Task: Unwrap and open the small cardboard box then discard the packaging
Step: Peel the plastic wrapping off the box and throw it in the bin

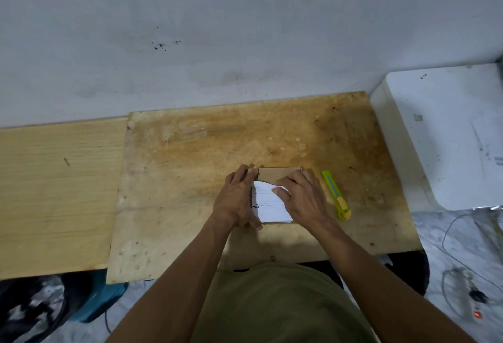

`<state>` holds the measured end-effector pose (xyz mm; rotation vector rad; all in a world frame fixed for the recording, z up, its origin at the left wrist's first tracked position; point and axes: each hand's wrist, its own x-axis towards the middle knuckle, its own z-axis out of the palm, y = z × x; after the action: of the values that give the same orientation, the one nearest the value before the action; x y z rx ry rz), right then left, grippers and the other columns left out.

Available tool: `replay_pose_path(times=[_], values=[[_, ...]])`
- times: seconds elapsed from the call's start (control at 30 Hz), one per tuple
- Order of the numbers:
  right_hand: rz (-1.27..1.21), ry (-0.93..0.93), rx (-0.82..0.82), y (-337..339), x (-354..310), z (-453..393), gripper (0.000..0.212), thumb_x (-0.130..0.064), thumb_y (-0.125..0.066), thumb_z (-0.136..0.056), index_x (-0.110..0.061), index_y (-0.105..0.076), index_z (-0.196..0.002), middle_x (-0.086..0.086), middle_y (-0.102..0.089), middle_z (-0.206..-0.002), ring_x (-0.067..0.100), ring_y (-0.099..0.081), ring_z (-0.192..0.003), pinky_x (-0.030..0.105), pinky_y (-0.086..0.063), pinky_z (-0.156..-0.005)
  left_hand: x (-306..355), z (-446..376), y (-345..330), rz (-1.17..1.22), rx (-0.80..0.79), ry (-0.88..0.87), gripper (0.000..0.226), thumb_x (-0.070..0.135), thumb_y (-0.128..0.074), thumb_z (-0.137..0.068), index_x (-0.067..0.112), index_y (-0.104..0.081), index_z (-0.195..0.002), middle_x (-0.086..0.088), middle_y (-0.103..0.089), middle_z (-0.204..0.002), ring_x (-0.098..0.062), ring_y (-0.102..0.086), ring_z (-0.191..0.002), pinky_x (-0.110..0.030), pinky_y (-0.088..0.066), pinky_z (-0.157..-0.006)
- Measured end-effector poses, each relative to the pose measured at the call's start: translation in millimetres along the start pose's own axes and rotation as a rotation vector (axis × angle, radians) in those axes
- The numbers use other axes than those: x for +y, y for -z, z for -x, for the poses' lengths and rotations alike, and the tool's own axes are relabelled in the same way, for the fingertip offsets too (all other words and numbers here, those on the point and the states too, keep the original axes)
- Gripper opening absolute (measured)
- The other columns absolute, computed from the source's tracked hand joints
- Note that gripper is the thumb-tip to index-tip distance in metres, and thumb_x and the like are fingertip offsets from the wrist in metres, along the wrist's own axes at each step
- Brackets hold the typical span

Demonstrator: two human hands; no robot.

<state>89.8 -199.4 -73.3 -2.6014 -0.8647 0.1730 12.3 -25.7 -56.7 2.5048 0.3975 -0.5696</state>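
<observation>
A small brown cardboard box lies flat on the stained plywood board, with a white printed label on its top. My left hand grips the box's left side, thumb at the near edge and fingers along the far left corner. My right hand is on the box's right part and pinches the label's upper right corner, which is lifted and curled off the cardboard. Most of the box is hidden under both hands.
A green and yellow utility knife lies just right of the box. A white appliance stands at the right edge. A lighter wooden panel adjoins on the left. Cables and a power strip lie on the floor at the right.
</observation>
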Motion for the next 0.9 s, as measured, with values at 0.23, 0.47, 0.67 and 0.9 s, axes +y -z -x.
replay_pose_path(times=[0.23,0.47,0.67,0.9], values=[[0.173,0.209,-0.007,0.6,9.6,4.5,0.023,-0.037,-0.068,-0.084,-0.018,-0.071,-0.096,-0.001,-0.058,-0.097,0.021,-0.048,-0.095,0.036,-0.042,-0.072,-2.1,-1.7,-1.4,0.019,-0.005,-0.002,0.148,0.042,-0.096,-0.031,0.023,-0.015,-0.154,0.008,-0.011,-0.157,-0.026,-0.014,-0.142,-0.046,-0.04,-0.108],[0.108,0.105,0.014,-6.2,-0.9,7.8,0.011,-0.026,-0.062,-0.09,-0.02,-0.066,-0.082,-0.006,-0.062,-0.094,0.018,-0.049,-0.097,0.036,-0.04,-0.075,-6.3,-0.6,-2.0,0.026,0.002,-0.017,0.148,0.044,-0.095,-0.032,0.024,-0.015,-0.154,0.008,-0.009,-0.159,-0.027,-0.016,-0.142,-0.048,-0.039,-0.11],[-0.31,0.038,-0.167,0.5,6.6,12.5,0.015,-0.014,-0.06,-0.09,-0.015,-0.061,-0.075,-0.002,-0.06,-0.086,0.013,-0.044,-0.094,0.029,-0.036,-0.081,-8.6,-1.8,-3.6,0.044,0.023,-0.032,0.147,0.043,-0.095,-0.03,0.023,-0.018,-0.154,0.006,-0.013,-0.157,-0.028,-0.024,-0.137,-0.044,-0.04,-0.108],[-0.477,-0.057,-0.201,6.2,6.9,18.0,0.019,-0.014,-0.06,-0.091,-0.013,-0.059,-0.072,-0.003,-0.057,-0.08,0.014,-0.05,-0.082,0.026,-0.037,-0.072,-12.7,-3.8,-2.1,0.033,-0.027,-0.075,0.151,0.039,-0.097,-0.032,0.021,-0.012,-0.155,0.005,-0.006,-0.158,-0.031,-0.024,-0.137,-0.042,-0.037,-0.109]])
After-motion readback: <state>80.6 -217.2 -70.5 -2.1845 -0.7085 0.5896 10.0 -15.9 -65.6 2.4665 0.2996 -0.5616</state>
